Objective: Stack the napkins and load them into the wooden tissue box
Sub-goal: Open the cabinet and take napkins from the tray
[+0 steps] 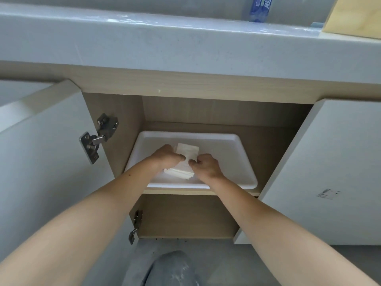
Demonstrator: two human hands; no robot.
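Note:
A pile of white napkins [186, 159] lies in a white tray [231, 153] on the shelf inside an open cupboard. My left hand [168, 156] grips the pile from its left side. My right hand [206, 165] grips it from the right, thumb on top. Both hands press the napkins together, and the lower edges of the pile fan out slightly. A light wooden piece [354, 15] shows at the top right on the counter; whether it is the tissue box I cannot tell.
Two white cupboard doors stand open, left [47, 162] and right [329, 172], with metal hinges [99, 137] on the left side. A grey counter [165, 44] overhangs above, with a blue bottle [259, 9] on it. My knee [171, 269] is below.

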